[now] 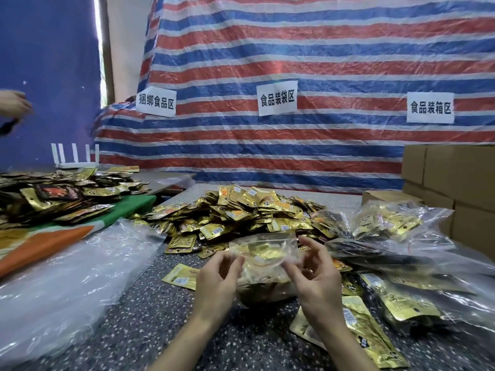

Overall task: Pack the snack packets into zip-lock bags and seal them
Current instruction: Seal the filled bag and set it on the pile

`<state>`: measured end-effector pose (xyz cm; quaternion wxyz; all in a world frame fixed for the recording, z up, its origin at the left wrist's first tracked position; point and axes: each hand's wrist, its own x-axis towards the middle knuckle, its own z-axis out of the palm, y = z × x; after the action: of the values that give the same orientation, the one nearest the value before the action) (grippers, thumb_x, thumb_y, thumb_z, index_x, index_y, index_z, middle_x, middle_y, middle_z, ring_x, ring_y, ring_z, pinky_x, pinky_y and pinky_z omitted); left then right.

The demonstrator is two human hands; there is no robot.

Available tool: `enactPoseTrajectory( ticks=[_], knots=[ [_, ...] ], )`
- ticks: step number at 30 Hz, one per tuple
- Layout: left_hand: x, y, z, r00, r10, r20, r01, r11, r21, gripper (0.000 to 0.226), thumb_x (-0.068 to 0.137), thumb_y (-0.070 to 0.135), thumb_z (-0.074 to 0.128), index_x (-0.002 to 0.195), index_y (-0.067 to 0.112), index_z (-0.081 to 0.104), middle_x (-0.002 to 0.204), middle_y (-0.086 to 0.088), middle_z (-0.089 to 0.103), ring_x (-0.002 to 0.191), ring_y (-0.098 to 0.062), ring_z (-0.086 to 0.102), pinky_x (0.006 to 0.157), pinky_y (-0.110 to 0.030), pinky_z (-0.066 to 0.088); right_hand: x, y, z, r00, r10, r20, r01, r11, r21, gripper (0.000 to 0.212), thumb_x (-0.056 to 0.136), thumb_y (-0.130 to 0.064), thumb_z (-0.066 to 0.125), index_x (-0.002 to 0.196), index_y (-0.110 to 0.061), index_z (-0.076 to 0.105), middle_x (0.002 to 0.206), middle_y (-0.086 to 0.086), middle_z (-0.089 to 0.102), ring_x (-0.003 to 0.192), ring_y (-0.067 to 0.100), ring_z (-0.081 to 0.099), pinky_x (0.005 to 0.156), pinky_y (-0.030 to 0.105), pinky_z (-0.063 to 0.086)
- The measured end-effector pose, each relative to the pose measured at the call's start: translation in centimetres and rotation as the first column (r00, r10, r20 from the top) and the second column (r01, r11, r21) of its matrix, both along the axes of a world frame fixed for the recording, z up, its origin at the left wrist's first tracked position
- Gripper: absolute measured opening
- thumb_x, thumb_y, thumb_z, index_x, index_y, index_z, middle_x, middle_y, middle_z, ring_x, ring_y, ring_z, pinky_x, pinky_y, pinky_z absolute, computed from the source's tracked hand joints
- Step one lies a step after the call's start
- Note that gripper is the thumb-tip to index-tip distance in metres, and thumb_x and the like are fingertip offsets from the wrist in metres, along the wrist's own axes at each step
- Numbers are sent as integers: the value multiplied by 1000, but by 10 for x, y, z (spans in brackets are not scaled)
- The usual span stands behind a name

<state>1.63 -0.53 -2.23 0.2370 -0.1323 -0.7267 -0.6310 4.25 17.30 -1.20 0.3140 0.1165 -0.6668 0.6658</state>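
We pinch the zip-lock bag [263,250] by its top edge, left hand [215,279] at 9 o'clock, right hand [314,277] at 3; gold snack packets [265,287] sit inside. The loose pile [241,212] lies at 12, bare worktop [150,322] at 7.

A second person's hand [13,104] is cut off by the left edge; the cardboard boxes [452,172] run off the right. The zip-lock bag [263,253] is blurred, its sides hidden behind the left hand [214,285] and right hand [316,279] pinching it.
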Motion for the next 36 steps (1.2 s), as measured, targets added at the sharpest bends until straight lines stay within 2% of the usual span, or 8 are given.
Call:
enactPoseTrajectory(
  ticks=[4,7,9,12,16,25,32,36],
  knots=[
    [3,2,3,994,-16,-110,20,999,37,11,98,5,55,96,14,63,82,-4,67,76,-16,64,66,-21,53,1,5,6,1000,9,5,-9,999,47,20,81,-8,78,91,-25,74,69,-7,63,61,2,60,54,17,51],
    [6,0,7,980,12,-200,16,990,138,15,96,-1,56,103,12,52,83,-9,69,79,-18,68,73,-26,57,1,9,11,997,79,22,-79,996,39,13,79,-11,78,86,-8,67,87,-8,72,79,5,67,68,21,54],
    [7,-1,7,957,31,-287,-10,997,75,22,93,-3,59,101,17,53,83,-6,68,80,-16,68,74,-28,58,3,8,15,986,160,40,-159,987,-18,19,78,-12,77,89,-3,63,98,1,76,88,16,73,68,28,59],
    [8,2,6,937,4,-350,-43,994,-104,22,89,4,66,96,24,61,89,3,67,83,-9,66,74,-25,58,10,2,18,983,179,39,-178,984,-29,24,76,-17,77,90,-8,60,81,8,74,72,21,72,55,31,59],
    [6,1,6,906,23,-422,-100,981,-163,14,86,5,71,92,18,68,95,10,68,90,-4,64,75,-20,55,10,0,19,992,129,-8,-129,991,-16,35,74,-12,79,107,-18,66,91,9,74,84,23,73,69,27,59],
    [8,1,6,925,86,-371,-131,986,-98,27,74,4,83,91,17,67,85,5,67,85,-6,63,72,-12,50,14,-3,22,991,124,-51,-120,990,77,47,84,17,64,93,-30,68,90,8,73,86,20,71,74,26,57],
    [8,1,9,924,125,-362,-154,987,-53,21,84,-3,72,84,16,64,85,4,65,85,-9,61,73,-12,48,13,0,22,988,148,-38,-148,989,14,32,81,18,66,91,-13,70,86,15,73,83,23,72,73,24,56],
    [12,-2,23,951,100,-294,-68,991,117,3,90,19,58,87,18,58,109,13,60,104,-9,61,86,-21,51,12,12,32,984,173,35,-167,978,-127,19,62,0,83,74,-10,73,80,13,73,75,22,71,66,25,57]
  ],
)
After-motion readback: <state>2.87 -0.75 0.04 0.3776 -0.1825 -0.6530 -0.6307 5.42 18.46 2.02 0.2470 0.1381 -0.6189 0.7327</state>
